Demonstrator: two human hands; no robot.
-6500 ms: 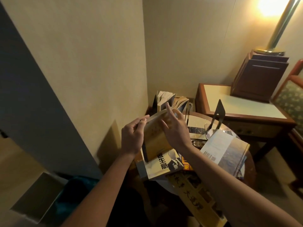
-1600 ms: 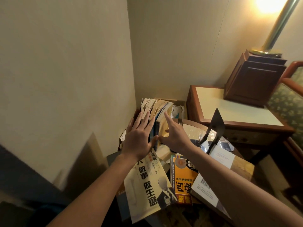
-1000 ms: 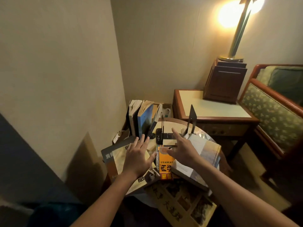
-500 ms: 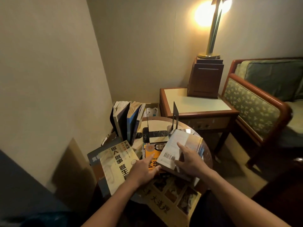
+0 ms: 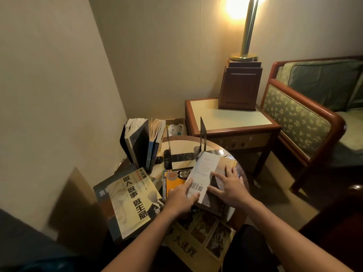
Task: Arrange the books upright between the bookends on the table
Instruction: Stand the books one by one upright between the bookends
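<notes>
At the left of the frame, above centre, the upright books (image 5: 140,142) stand in a leaning row, and a thin bookend (image 5: 168,138) stands just right of them, whether touching I can't tell. Below them, a cream-covered book (image 5: 133,201) lies flat, overhanging the round table (image 5: 182,143).

My left hand (image 5: 180,201) sits low in the middle of the frame. Its forefinger and thumb lie on the barcode corner of the grey paperback (image 5: 206,169). I cannot tell whether any finger is hooked under the edge. The paperback lies flat, partly over an orange book (image 5: 172,179), with its far end close to the second bookend (image 5: 202,132).

My right hand (image 5: 229,189) is spread flat on the cover with straight fingers, pressing and gripping nothing.

I judge this paperback to be light and bendy, with a cover glossy enough to slide on the books beneath it. I'd take it along both long edges, thumbs on top and fingers underneath. One corner alone would let it sag and fan open. The spine side is the stiffest place to hold while tipping it upright into the gap between the bookends.
</notes>
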